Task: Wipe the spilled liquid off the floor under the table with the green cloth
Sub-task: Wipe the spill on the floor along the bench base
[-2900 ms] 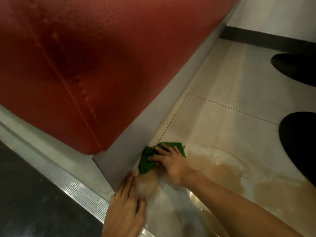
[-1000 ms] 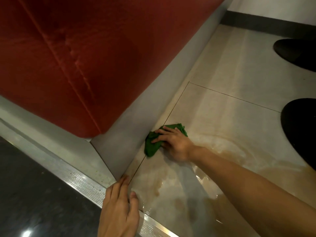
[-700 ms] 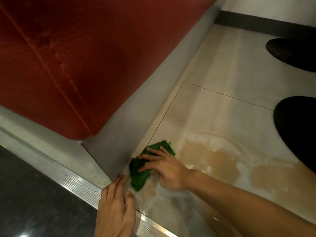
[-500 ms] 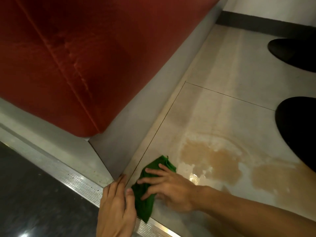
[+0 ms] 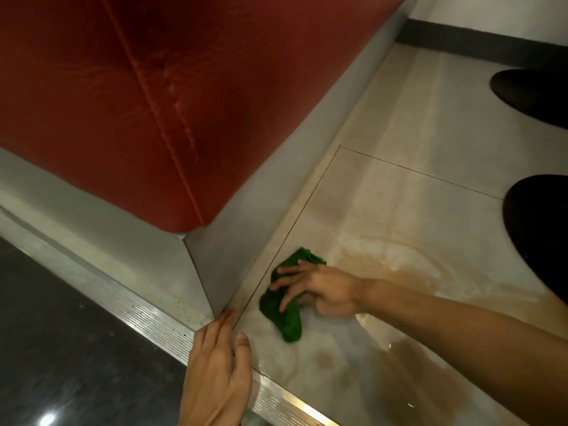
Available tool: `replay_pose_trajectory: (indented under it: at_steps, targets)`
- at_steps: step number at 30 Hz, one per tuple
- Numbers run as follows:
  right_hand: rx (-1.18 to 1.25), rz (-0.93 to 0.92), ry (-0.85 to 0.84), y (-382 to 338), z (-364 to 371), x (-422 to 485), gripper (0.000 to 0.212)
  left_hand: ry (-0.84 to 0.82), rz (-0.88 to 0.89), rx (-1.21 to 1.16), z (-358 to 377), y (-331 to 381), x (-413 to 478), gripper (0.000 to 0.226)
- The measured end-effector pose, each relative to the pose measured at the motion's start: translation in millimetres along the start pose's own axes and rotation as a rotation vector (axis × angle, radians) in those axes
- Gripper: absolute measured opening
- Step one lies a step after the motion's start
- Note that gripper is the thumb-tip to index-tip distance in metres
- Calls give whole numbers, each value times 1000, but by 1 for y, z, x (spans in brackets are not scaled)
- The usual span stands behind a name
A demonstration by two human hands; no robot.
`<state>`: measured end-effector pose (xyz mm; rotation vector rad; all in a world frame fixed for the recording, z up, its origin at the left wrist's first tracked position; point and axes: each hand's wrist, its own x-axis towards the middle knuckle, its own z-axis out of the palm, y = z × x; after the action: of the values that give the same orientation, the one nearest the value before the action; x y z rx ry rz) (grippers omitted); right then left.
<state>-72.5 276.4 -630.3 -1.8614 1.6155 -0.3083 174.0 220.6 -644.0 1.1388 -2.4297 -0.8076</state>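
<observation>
Glistening brown spill (image 5: 365, 261) across beige floor tiles (image 5: 415, 118)

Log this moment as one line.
stage: wipe | right hand: presses cloth on floor | left hand: flat on floor edge | spill: brown patches beside cloth

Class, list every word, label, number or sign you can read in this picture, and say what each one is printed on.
None: there is no readable text anywhere in the view.
The green cloth, the red seat, the floor tiles and the ribbed metal strip all show plain surfaces, with no lettering, labels or numbers.
</observation>
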Motion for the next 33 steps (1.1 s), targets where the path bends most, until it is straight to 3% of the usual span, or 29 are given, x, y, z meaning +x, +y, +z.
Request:
replay_pose_trajectory:
  at_steps: [8,17,20,24,27,31,33]
  targets:
    - [50,152,242,-16,15,18,31,-4,1,15,2,-3,1,66]
    - [60,-22,63,-48,63,-35,33,-23,-38,8,1,1,1,72]
    - [142,-31,-1,-52,74,-45,49,-31,-37,7,1,3,1,72]
    - [207,-31,13,-59,69,-52,30,-59,-33,-14,-2,1,1,72]
    - [310,19,18,-67,57,-54,27,-65,-40,-43,-4,2,0,71]
    - [594,200,254,-72,43,-49,23,-77,-180,-342,-18,15,2,32]
    - [713,256,374,-73,41,-44,22,-174,-273,-611,-28,24,3,30]
